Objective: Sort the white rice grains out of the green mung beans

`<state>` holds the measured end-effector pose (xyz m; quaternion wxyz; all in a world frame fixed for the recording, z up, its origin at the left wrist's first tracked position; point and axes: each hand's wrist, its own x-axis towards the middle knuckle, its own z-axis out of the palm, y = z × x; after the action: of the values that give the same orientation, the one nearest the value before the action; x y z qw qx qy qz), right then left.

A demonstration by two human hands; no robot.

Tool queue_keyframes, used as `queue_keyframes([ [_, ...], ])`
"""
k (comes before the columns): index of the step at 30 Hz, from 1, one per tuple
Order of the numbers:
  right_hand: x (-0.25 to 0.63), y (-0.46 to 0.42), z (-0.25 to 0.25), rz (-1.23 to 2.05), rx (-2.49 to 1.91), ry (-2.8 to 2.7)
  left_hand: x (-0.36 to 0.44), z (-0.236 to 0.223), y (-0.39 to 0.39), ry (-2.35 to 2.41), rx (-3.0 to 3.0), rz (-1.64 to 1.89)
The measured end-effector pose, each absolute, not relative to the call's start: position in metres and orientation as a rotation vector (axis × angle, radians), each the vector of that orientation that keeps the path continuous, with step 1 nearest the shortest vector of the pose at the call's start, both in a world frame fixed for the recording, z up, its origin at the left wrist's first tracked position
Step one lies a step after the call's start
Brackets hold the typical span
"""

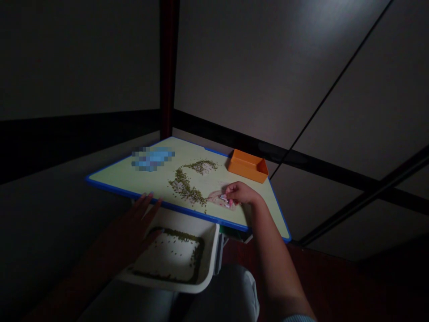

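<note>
A pale green table (127,176) with a blue rim carries a scatter of small green beans (187,183) near its middle. My right hand (238,193) rests on the table just right of the beans, fingers pinched on a small pale object, perhaps a card or scraper, that I cannot make out. My left hand (137,219) lies at the table's near edge with fingers stretched out, touching the rim of a white tray (209,268). The tray sits below the edge, over my lap, with more beans lying around its dark inner border.
An orange box (248,166) stands at the table's far right corner. A blurred blue patch (152,158) lies at the far left of the tabletop. Dark walls, a red-brown post (166,67) and floor lines surround the table. The room is dim.
</note>
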<state>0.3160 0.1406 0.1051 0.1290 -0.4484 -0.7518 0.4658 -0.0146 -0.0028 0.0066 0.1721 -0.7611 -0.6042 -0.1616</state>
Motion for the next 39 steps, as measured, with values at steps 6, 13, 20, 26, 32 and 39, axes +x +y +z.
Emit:
queue_keyframes([
  [6,0.32,0.14,0.108,1.437,-1.237,-2.228,-0.014,0.011,-0.005,-1.702,-2.17,-0.467],
  [13,0.319,0.139,0.109,1.537,-1.199,-2.246,-0.012,0.009,-0.003,-1.687,-2.171,-0.48],
  [20,0.32,0.139,0.109,1.557,-1.208,-2.324,-0.012,0.011,-0.004,-1.707,-2.162,-0.465],
  [26,0.321,0.139,0.107,1.555,-1.201,-2.366,-0.01,0.021,-0.008,-1.744,-2.196,-0.448],
  [32,0.322,0.14,0.107,1.589,-1.164,-2.316,-0.006,0.02,-0.007,-1.758,-2.171,-0.478],
  [39,0.322,0.14,0.107,1.649,-1.223,-2.311,-0.011,0.015,-0.004,-1.73,-2.183,-0.465],
])
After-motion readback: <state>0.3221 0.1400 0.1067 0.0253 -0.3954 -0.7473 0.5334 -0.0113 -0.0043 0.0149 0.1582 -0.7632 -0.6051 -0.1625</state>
